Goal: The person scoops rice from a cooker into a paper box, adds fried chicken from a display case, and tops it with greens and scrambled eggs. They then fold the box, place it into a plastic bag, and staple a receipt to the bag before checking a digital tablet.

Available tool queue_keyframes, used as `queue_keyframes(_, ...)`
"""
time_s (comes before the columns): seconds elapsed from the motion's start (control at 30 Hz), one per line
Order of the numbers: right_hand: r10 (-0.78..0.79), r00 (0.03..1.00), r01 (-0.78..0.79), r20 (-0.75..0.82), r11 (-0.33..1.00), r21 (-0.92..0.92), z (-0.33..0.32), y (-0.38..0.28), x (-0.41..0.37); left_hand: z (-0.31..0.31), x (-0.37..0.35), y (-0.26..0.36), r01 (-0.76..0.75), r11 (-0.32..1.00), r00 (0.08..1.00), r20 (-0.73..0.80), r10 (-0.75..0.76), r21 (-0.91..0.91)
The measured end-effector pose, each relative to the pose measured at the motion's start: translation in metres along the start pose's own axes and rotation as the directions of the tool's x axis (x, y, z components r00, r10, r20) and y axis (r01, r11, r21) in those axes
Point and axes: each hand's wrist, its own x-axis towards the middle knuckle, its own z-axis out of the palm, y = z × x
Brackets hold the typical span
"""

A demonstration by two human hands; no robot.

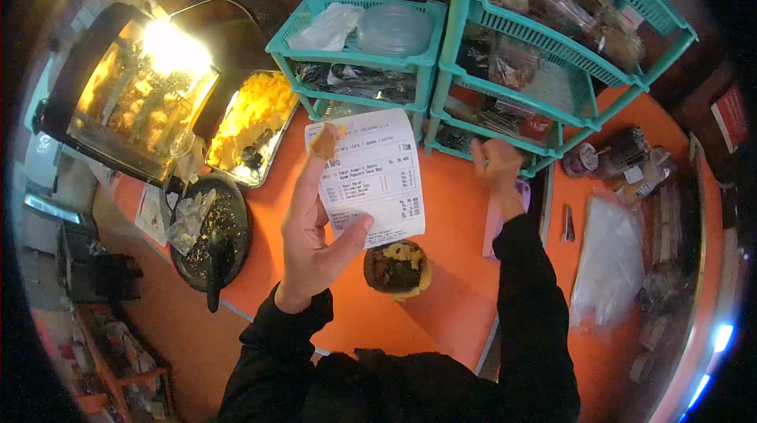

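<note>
My left hand (311, 226) holds up a printed paper receipt (374, 175), its thumb across the lower front. Near its raised fingertip is a small brownish-orange piece (323, 141) that I cannot identify. My right hand (501, 164) is raised apart from the receipt, before the lower front of the tall green rack (512, 129); its fingers are partly spread and nothing shows in them. Beneath that hand lies a pink object (495, 226), partly hidden. Below the receipt, on the orange table (445, 297), stands a round bowl (397, 269) with dark and yellowish contents.
At left are a lit display case (130, 108), a tray of yellow food (252, 123) and a black stone mortar (236, 226) with a pestle and plastic bag. A smaller green rack (355, 60) stands behind. Clear plastic bags (607, 261) and jars (582, 159) are at right.
</note>
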Motion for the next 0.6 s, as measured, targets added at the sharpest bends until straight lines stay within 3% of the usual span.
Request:
queue_keyframes(0.07,-0.051,0.984,0.036,0.172,0.995,0.09,0.03,-0.009,-0.023,-0.007,-0.002,-0.009,-0.029,0.996,1.0,0.013,0.028,0.089)
queue_keyframes(0.1,0.117,0.914,-0.095,0.388,0.992,-0.078,0.039,-0.009,-0.024,-0.007,-0.002,-0.012,-0.039,0.99,0.999,0.016,0.037,0.139)
queue_keyframes(0.17,0.328,0.822,-0.23,0.465,0.939,-0.257,0.084,0.03,-0.035,-0.007,-0.005,-0.013,-0.041,0.984,0.999,0.035,0.036,0.174)
queue_keyframes(0.2,0.431,0.76,-0.281,0.486,0.893,-0.351,0.104,0.052,-0.043,-0.006,-0.007,-0.014,-0.042,0.981,0.998,0.044,0.034,0.189)
queue_keyframes(0.23,0.471,0.763,-0.334,0.442,0.873,-0.355,0.115,0.066,-0.048,-0.004,-0.004,-0.011,-0.04,0.992,0.998,0.052,0.034,0.123)
queue_keyframes(0.3,0.558,0.752,-0.444,0.351,0.823,-0.355,0.131,0.085,-0.059,-0.003,-0.005,-0.007,-0.072,0.985,0.997,0.031,0.068,0.156)
queue_keyframes(0.4,0.53,0.759,-0.42,0.379,0.842,-0.339,0.147,0.102,-0.067,-0.014,-0.009,-0.004,-0.063,0.976,0.998,0.035,0.057,0.206)
queue_keyframes(0.43,0.519,0.793,-0.426,0.317,0.846,-0.32,0.144,0.098,-0.07,-0.017,-0.011,-0.004,-0.046,0.972,0.999,0.025,0.041,0.23)
queue_keyframes(0.53,0.501,0.757,-0.442,0.419,0.865,-0.237,0.128,0.096,-0.066,-0.017,-0.012,-0.003,-0.033,0.977,0.999,0.021,0.029,0.211)
queue_keyframes(0.57,0.545,0.737,-0.458,0.4,0.838,-0.298,0.147,0.112,-0.079,-0.015,-0.01,-0.002,-0.038,0.981,0.999,0.029,0.034,0.188)
queue_keyframes(0.6,0.468,0.759,-0.362,0.452,0.881,-0.305,0.165,0.133,-0.094,-0.013,-0.011,-0.001,-0.041,0.987,0.999,0.034,0.036,0.155)
